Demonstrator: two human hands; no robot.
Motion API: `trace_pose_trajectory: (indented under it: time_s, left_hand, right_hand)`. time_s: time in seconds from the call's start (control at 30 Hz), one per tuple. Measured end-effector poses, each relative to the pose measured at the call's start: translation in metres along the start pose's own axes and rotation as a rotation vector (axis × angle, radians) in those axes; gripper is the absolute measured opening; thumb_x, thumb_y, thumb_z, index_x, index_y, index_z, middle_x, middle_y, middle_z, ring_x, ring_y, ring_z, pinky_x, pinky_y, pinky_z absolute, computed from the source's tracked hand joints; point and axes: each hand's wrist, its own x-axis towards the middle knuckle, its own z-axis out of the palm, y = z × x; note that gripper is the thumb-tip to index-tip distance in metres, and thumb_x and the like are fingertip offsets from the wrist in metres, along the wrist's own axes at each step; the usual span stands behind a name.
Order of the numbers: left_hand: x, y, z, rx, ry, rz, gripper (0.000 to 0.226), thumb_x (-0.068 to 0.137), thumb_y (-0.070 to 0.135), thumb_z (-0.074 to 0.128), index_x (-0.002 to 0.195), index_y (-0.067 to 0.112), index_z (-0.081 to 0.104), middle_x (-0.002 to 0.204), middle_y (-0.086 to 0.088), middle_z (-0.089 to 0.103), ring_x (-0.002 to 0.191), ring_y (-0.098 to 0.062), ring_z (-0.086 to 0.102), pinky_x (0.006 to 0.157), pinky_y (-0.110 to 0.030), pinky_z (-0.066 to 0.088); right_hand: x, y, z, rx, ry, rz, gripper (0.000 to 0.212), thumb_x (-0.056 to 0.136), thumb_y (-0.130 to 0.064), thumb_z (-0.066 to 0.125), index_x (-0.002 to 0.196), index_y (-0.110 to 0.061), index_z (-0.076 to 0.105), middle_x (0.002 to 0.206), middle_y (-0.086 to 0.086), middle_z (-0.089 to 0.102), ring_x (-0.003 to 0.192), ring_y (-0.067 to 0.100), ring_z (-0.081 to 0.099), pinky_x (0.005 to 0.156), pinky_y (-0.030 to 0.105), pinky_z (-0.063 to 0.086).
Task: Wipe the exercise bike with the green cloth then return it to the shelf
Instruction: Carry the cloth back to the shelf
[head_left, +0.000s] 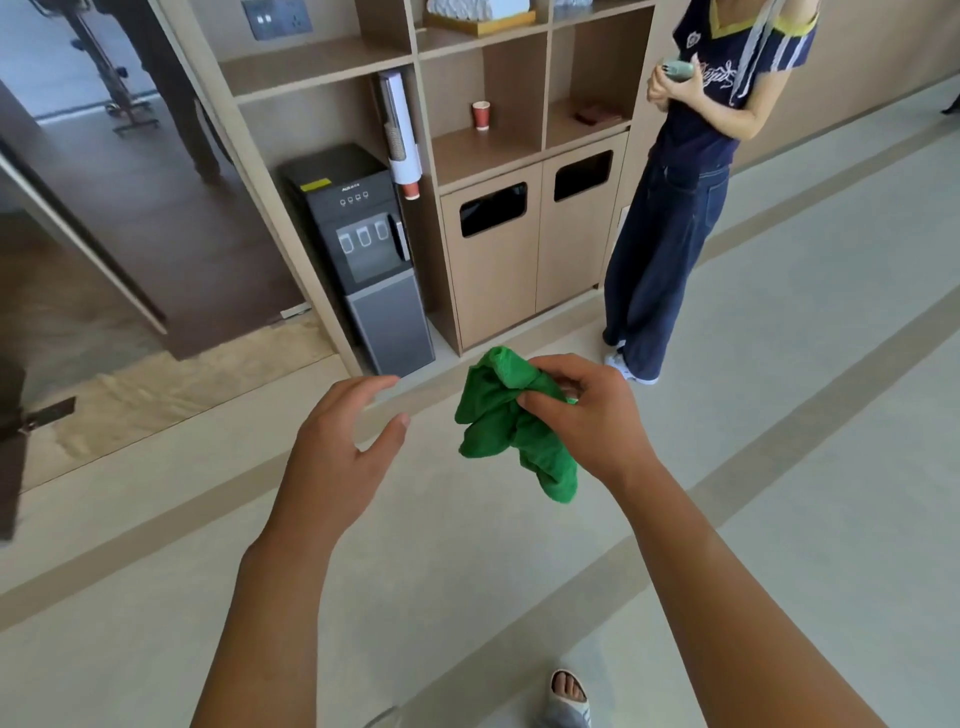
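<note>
Two hands over floor | right hand (582, 415): pinching bunched green cloth (511, 431) | left hand (343, 447): fingers spread, holding nothing | shelf (483, 150): ahead

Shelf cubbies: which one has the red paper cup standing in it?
The middle cubby, directly above the left bin door. The red cup stands upright there; the cubby right of it holds something flat and dark.

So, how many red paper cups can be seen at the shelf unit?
2. One red cup stands in an open shelf compartment above the bin doors. Another sticks out under the cup dispenser beside the water dispenser. More may be hidden inside the tube.
</note>
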Motion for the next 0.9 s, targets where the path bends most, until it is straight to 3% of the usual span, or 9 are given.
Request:
trace_pose_trajectory:
  time_s: [0.17,0.47,0.73,0.9]
  left_hand:
    - [0.053,0.01,0.028,0.024,-0.018,-0.02,0.038,0.099,0.033,0.065,0.137,0.031,0.061,0.132,0.015,0.06,0.122,-0.004,0.054,0.091,-0.008,0.035]
    - [0.124,-0.002,0.037,0.035,-0.004,-0.055,0.037,0.099,0.031,0.066,0.136,0.035,0.06,0.133,0.019,0.059,0.124,-0.005,0.055,0.099,-0.022,0.041]
    - [0.194,-0.063,0.034,0.003,-0.032,-0.057,0.039,0.099,0.032,0.066,0.137,0.033,0.06,0.136,0.016,0.06,0.126,-0.007,0.055,0.099,-0.021,0.042]
    - [0.253,-0.108,0.002,-0.046,-0.031,-0.016,0.04,0.099,0.033,0.065,0.139,0.034,0.06,0.138,0.017,0.058,0.129,-0.005,0.054,0.104,-0.028,0.045]
  right_hand:
    - [0.058,0.025,-0.015,0.019,-0.013,0.002,0.025,0.088,-0.012,0.079,0.109,-0.027,0.08,0.106,-0.014,0.075,0.098,0.003,0.069,0.081,0.008,0.05]
    - [0.143,0.041,-0.006,0.109,-0.042,0.018,0.026,0.087,-0.01,0.08,0.109,-0.024,0.08,0.103,-0.011,0.078,0.096,0.007,0.072,0.087,0.027,0.061]
    - [0.213,0.049,0.05,0.065,-0.048,0.02,0.026,0.088,-0.01,0.08,0.11,-0.024,0.081,0.104,-0.012,0.077,0.095,0.004,0.071,0.083,0.015,0.057]
    - [0.265,0.027,0.102,-0.008,-0.057,0.009,0.026,0.089,-0.015,0.081,0.112,-0.026,0.08,0.107,-0.014,0.076,0.099,0.005,0.07,0.087,0.018,0.058]
